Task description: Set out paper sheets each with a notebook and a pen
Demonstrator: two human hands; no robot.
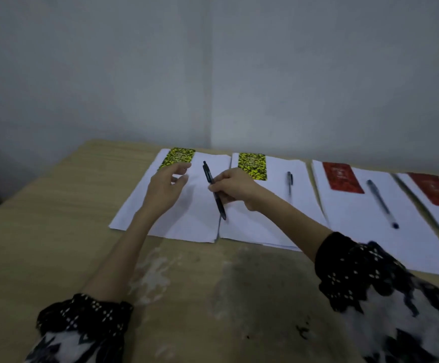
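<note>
Pinching pen [214, 189], right hand [235, 188] over sheet seam; left hand [166, 188] loose

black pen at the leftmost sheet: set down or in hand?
In hand. The right hand pinches the black pen, which slants over the leftmost sheet.

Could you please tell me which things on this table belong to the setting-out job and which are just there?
Job: paper sheets, yellow notebooks, red notebooks, laid pens, black pen in the right hand, left hand.

Just there: table, wall.
</note>
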